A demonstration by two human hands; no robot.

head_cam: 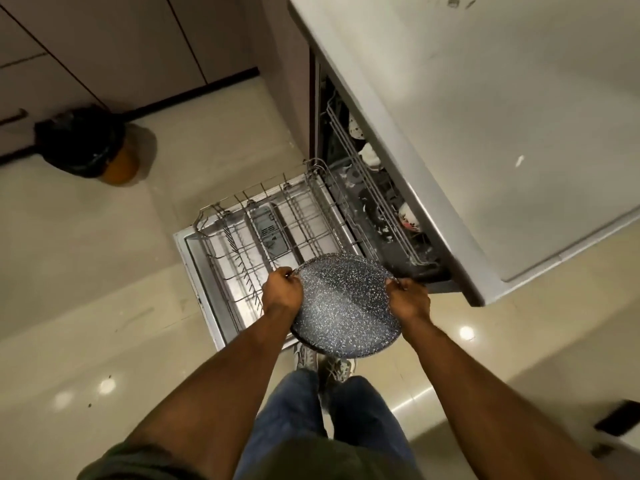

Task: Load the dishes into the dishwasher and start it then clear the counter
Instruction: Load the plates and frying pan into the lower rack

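Worktop [485, 116] at 2 o'clock over glossy floor [86, 271]; left hand [281, 292], right hand [409, 298] pinching speckled pan [346, 306] rim above pulled-out lower rack [263, 233].

Beyond the gripped pan: lower dishwasher rack [263, 233], pulled out over open door [204, 289]. Far left: glossy tiled floor [86, 271] bearing black-lined orange bin [93, 147]. Right: pale counter [485, 116].

Left hand [281, 292] and right hand [410, 299] grip, fingers curled.
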